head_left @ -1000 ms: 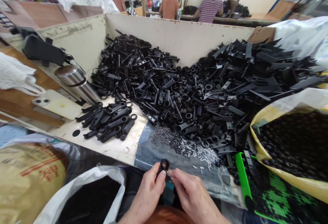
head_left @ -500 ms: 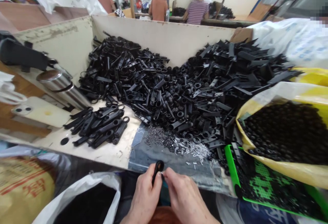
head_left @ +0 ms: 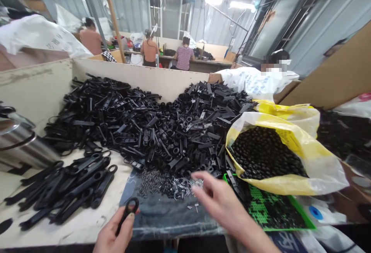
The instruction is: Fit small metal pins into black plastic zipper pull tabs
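The left hand grips one black handle; the right hand, fingers apart, is over metal pins. Leftward, one small pile seems finished; beyond both hands, a large heap seems undone.

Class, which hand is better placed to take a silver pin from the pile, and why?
Probably the right hand: it is beside or over the silver pins. The left hand is farther away and holds a black ringed part.

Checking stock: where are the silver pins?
Near the head view's centre, the silver pins lie on the dark mat, mostly left of the right hand.
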A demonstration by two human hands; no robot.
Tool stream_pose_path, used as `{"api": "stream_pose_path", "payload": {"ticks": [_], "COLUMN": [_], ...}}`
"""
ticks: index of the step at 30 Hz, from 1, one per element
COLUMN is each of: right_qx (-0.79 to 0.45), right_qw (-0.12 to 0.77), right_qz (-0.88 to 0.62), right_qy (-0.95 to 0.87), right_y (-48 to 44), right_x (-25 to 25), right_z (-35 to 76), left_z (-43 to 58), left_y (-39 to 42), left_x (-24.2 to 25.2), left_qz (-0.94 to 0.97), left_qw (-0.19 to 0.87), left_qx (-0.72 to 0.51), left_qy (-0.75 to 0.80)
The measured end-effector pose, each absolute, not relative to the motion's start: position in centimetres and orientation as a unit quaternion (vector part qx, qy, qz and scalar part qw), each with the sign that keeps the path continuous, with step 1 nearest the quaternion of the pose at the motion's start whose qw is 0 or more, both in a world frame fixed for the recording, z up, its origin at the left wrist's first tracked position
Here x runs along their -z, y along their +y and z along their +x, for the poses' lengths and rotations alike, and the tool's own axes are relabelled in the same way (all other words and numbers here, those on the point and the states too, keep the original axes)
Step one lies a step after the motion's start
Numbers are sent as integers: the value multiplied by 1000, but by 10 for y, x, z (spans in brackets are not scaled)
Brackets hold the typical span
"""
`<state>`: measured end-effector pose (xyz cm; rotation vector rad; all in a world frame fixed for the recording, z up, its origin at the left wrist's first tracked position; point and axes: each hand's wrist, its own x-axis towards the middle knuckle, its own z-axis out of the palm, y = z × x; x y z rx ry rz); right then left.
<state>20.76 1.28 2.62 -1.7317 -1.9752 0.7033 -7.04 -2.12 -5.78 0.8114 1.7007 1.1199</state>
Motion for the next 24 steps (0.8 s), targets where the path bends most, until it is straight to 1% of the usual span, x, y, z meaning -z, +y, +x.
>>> {"api": "stream_pose_path", "payload": {"ticks": [2, 4, 8, 12, 16, 20, 24], "right_qx": [-198, -181, -174, -181, -207, -211, -224], "right_qw": [195, 180, 158, 166, 193, 236, 271], "right_qz": [-671, -687, -713, -728, -725, -703, -633], "right_qy": [-687, -680, -660, -640, -629, -637, -690], "right_y": [59, 102, 145, 146, 146, 138, 89], "right_x": [-38, -38, -18, 1, 8, -7, -32], "right_z": [208, 201, 184, 180, 181, 181, 169], "left_z": [-56, -40, -22, -25, -27, -30, -33], "left_y": [-16, -12, -8, -3, 4, 2, -7], "left_x": [46, 36, 31, 38, 39, 30, 22], "left_qz": [253, 217, 233, 220, 200, 157, 126], "left_qw": [519, 552, 539, 557, 603, 661, 681], "left_qx": [-495, -525, -555, -558, -559, -553, -556], "left_qy": [650, 611, 589, 575, 533, 482, 460]}}
